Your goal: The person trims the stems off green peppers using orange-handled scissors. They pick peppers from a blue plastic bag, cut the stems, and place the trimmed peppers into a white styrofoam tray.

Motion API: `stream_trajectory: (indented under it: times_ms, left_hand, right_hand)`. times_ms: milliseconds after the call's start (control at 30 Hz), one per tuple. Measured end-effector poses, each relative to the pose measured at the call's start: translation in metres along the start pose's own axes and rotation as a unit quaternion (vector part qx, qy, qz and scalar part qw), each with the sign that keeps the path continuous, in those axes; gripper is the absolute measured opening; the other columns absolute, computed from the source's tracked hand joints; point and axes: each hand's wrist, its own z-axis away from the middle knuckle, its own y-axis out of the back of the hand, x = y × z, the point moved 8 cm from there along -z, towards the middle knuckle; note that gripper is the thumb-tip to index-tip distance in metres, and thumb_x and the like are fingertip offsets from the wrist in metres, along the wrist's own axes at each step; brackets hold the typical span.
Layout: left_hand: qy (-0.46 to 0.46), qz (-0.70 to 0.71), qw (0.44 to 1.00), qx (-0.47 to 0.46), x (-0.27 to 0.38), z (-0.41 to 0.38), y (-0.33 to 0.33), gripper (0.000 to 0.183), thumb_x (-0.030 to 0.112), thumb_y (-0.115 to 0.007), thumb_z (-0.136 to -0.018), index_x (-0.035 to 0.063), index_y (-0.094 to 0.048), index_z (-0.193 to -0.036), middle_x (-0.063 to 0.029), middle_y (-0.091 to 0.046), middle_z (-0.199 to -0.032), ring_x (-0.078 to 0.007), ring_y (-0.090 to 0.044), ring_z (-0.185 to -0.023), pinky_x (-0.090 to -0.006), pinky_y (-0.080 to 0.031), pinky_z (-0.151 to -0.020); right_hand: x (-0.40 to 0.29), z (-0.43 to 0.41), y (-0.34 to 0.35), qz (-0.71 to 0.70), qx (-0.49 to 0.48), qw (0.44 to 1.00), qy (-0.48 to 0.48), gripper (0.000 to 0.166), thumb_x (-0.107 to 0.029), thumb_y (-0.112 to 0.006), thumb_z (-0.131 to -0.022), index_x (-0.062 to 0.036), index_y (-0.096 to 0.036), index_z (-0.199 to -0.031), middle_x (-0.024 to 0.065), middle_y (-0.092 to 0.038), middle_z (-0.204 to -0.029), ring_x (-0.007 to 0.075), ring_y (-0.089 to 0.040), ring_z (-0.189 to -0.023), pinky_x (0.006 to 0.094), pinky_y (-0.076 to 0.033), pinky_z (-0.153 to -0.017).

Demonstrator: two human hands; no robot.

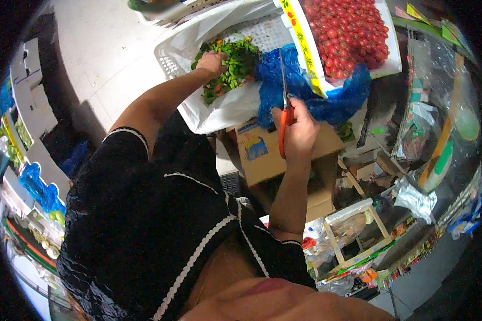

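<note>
My left hand (212,64) lies on a pile of green leaves and small green peppers or pods (235,68), its fingers partly hidden among them. The pile, with a few orange bits, sits in a white perforated plastic crate (164,60) lined with white sheeting (225,114). My right hand (299,130) holds scissors (283,116) by their orange-red handles, the long blades pointing away from me, close together. Beneath the blades is a crumpled blue plastic bag (279,70), which reaches under a white foam box (391,52) of small red tomatoes or similar fruit (343,36).
A cardboard box (265,160) stands below the crate, near my right forearm. Another container (164,18) is beyond the crate. Foam boxes (36,100) line the left side; plastic bags (415,198) and a wooden frame (357,257) are at the right.
</note>
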Motion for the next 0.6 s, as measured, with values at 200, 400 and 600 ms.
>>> stream_trajectory:
  times_ms: [200,400,600]
  left_hand:
    - [0.006,-0.132,0.991,-0.005,0.014,-0.057,-0.015,0.041,0.024,-0.058,-0.077,0.0318,-0.052,-0.117,-0.0101,-0.038,-0.131,-0.0297,-0.024,-0.128,-0.0486,-0.026,-0.098]
    - [-0.03,-0.285,0.949,-0.131,0.011,-0.092,-0.06,0.068,0.03,-0.061,-0.078,0.043,-0.024,-0.134,-0.0107,-0.021,-0.143,-0.0304,-0.001,-0.135,-0.0617,-0.004,-0.102]
    - [-0.158,-0.366,0.911,-0.106,0.008,-0.099,-0.109,0.09,0.039,-0.075,-0.06,0.0423,-0.024,-0.135,-0.0137,-0.017,-0.144,-0.0354,-0.007,-0.134,-0.0611,0.0,-0.101]
  right_hand:
    - [0.028,-0.01,-0.001,0.117,-0.016,0.984,-0.13,0.038,-0.019,-0.072,-0.07,-0.0033,-0.057,-0.102,0.0119,-0.061,-0.081,0.0211,-0.058,-0.071,0.0325,-0.046,-0.064]
    - [0.031,-0.013,0.004,0.17,-0.001,0.975,-0.144,0.042,-0.018,-0.072,-0.071,-0.0003,-0.056,-0.105,0.0122,-0.059,-0.082,0.0215,-0.057,-0.074,0.0328,-0.046,-0.068]
    - [0.026,-0.015,-0.001,0.188,-0.019,0.97,-0.151,0.045,-0.019,-0.073,-0.068,0.0004,-0.055,-0.104,0.0164,-0.059,-0.087,0.0285,-0.057,-0.077,0.0361,-0.046,-0.068]
